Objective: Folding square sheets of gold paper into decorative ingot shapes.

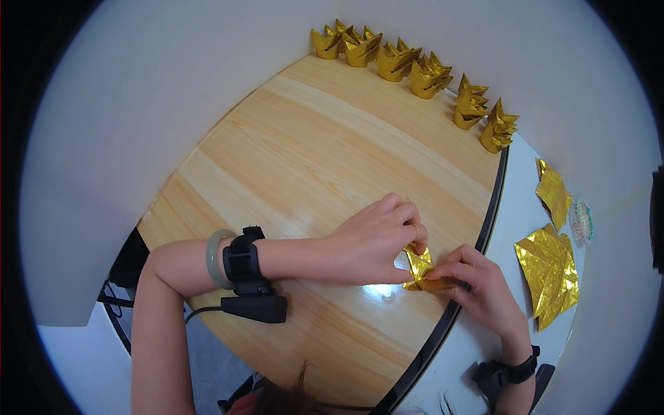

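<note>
1. Pinching a small folded piece of shiny gold foil [420,263] between them, the person's two hands work at about four o'clock from the middle of the pale wood-grain tabletop [297,173], near its black curved edge [423,356].
2. The left hand [379,238] comes in from ten o'clock of the piece; its thumb and curled fingers are narrow, holding the foil, and one finger wears a thin ring [415,228].
3. The right hand [482,290] reaches in from between three and four o'clock, thumb and fingertips closed together on the foil's near corner.
4. A pale green rounded bangle [220,259] and a black strap [242,263] circle the left wrist; another black strap [522,370] circles the right.
5. Six pointed, crown-shaped gold foil cups [398,61] stand in a curving row from twelve to two o'clock.
6. Two creased gold foil sheets [548,273] lie around three o'clock on the white surface [512,216], with a clear oval object [582,221] just beside them.
</note>
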The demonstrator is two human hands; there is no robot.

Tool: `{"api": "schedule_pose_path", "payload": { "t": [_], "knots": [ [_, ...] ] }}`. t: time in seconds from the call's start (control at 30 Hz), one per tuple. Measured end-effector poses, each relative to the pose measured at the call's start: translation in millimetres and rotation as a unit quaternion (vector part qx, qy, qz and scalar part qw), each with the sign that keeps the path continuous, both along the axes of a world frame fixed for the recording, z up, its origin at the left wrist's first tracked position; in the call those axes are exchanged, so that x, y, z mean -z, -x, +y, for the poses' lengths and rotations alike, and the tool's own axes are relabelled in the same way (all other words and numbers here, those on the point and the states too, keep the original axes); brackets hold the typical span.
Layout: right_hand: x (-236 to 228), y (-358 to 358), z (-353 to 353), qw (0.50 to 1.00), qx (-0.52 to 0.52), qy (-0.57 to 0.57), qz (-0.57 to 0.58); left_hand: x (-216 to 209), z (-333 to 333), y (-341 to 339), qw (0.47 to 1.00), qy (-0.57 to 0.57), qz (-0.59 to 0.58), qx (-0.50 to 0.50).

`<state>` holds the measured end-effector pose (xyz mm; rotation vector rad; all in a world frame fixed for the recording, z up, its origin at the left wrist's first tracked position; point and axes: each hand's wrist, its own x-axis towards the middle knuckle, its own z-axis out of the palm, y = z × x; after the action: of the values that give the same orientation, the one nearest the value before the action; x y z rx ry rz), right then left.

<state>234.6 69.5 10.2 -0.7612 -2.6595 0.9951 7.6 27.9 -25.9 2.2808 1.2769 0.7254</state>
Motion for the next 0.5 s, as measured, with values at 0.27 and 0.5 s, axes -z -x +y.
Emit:
{"api": "schedule_pose_path", "payload": {
  "t": [0.27,0.5],
  "knots": [
    [3.1,14.8,-8.1,0.991,0.129,0.038,-0.016,0.7,1.3,3.7,1.0,0.009,-0.006,0.025],
    [11.2,22.8,-13.2,0.98,0.189,0.064,0.003,2.4,5.1,9.4,0.999,-0.017,0.002,0.041]
  ]
}}
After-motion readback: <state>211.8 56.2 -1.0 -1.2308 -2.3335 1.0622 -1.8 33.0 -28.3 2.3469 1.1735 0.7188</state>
